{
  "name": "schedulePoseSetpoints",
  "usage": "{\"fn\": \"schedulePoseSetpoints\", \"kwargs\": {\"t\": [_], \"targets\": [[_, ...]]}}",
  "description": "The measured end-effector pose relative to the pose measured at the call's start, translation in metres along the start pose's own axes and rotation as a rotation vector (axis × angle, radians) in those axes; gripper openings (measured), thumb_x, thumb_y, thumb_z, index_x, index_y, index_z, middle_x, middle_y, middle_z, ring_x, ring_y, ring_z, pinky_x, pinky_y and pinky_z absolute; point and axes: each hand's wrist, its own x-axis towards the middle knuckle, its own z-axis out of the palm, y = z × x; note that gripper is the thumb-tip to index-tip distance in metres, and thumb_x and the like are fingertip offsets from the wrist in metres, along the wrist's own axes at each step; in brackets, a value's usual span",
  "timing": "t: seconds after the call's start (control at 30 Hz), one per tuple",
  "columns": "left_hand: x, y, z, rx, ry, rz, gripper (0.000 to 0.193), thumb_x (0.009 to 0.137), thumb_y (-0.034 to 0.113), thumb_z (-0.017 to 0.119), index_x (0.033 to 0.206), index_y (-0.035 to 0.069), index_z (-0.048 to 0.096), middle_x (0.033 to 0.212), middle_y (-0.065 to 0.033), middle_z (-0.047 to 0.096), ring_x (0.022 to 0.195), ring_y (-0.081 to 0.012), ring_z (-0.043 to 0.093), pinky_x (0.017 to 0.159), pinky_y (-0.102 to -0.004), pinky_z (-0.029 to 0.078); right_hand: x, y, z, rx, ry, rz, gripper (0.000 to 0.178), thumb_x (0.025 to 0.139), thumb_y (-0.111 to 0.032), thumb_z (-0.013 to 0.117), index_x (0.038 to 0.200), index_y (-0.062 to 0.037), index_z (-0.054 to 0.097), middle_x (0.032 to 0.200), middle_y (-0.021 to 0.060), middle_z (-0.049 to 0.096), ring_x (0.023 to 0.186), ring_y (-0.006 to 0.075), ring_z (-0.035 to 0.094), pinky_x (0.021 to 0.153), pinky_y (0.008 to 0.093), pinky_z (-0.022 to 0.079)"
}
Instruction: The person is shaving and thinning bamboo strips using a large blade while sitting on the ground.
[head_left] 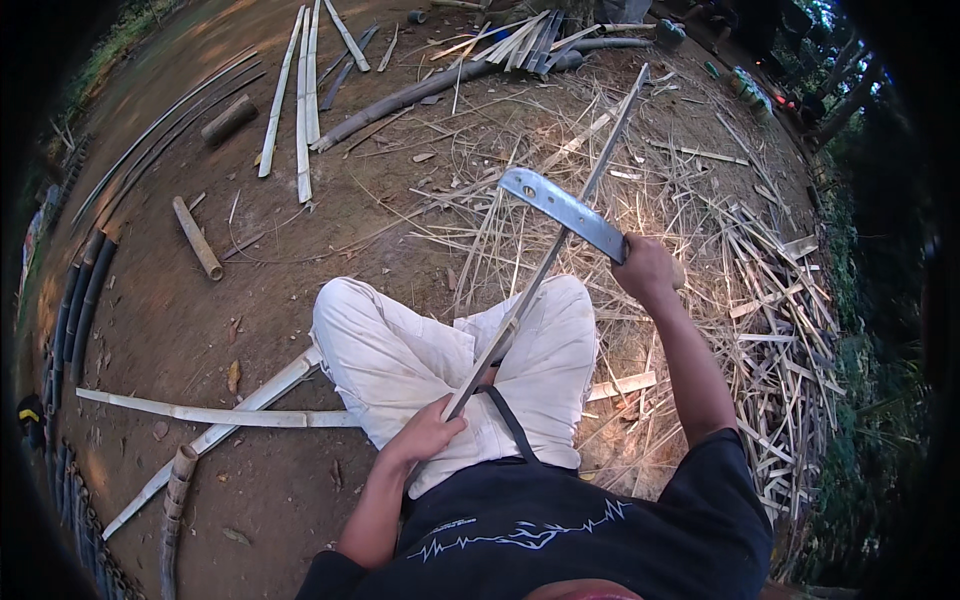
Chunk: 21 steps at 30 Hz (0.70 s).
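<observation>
My left hand (424,432) is closed round the near end of a long bamboo strip (536,280), low over my lap. From there the strip slants up and away to the right, above the littered ground. My right hand (648,270) grips the handle of a broad, grey-bladed machete (566,213) with a rounded tip and a hole near it. The blade lies across the strip, pointing to the upper left. It looks to be touching the strip, but I cannot tell whether it cuts in. My legs (400,340) in pale trousers are crossed under the strip.
A heap of split bamboo offcuts (775,380) lies on the right. Thin shavings (500,225) cover the ground ahead. Two bamboo strips (215,412) cross at my left, near a short pole (176,510). Farther off are bamboo slats (303,110), a long pole (400,100) and a bundle of strips (535,42).
</observation>
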Motion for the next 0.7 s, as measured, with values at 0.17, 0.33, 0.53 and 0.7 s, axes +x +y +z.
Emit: {"fn": "schedulePoseSetpoints", "kwargs": {"t": [0.17, 0.33, 0.53, 0.7], "targets": [[0.006, 0.007, -0.006, -0.098, -0.090, -0.065, 0.016, 0.092, 0.013, 0.064, 0.101, 0.007, 0.052, 0.070, 0.0033, 0.048, 0.054, -0.0059, 0.044, 0.047, -0.0243, 0.036, 0.024, 0.019, -0.005, -0.109, 0.027, 0.071, 0.022, 0.080, -0.025, 0.068, 0.090, -0.0048, 0.069, 0.082, 0.0199, 0.071, 0.082, 0.0387, 0.070, 0.078, 0.0489, 0.056], [0.004, -0.003, -0.009, -0.146, -0.069, -0.023, 0.016, 0.092, 0.014, 0.065, 0.100, 0.007, 0.054, 0.068, 0.0027, 0.048, 0.051, -0.0072, 0.045, 0.047, -0.0252, 0.036, -0.069, -0.054, 0.008, 0.039, -0.107, -0.217, 0.023, 0.073, -0.020, 0.066, 0.089, -0.0034, 0.065, 0.083, 0.0158, 0.071, 0.075, 0.0347, 0.071, 0.070, 0.0443, 0.057], [0.020, -0.061, -0.010, 0.170, 0.092, 0.179, 0.015, 0.090, 0.014, 0.065, 0.102, 0.007, 0.058, 0.072, -0.0007, 0.056, 0.054, -0.0087, 0.050, 0.049, -0.0260, 0.040, -0.165, -0.110, 0.018, 0.236, -0.177, -0.544, 0.026, 0.064, -0.020, 0.071, 0.084, -0.0060, 0.062, 0.079, 0.0119, 0.066, 0.073, 0.0304, 0.069, 0.074, 0.0411, 0.054], [0.007, -0.032, -0.006, 0.279, 0.126, 0.014, 0.039, 0.084, 0.024, 0.061, 0.111, -0.003, 0.058, 0.095, -0.0225, 0.067, 0.091, -0.0357, 0.064, 0.085, -0.0422, 0.049, -0.093, -0.056, 0.028, 0.156, 0.025, -0.272, 0.017, 0.069, -0.017, 0.067, 0.079, -0.0053, 0.060, 0.075, 0.0130, 0.067, 0.071, 0.0311, 0.069, 0.071, 0.0415, 0.055]]}}
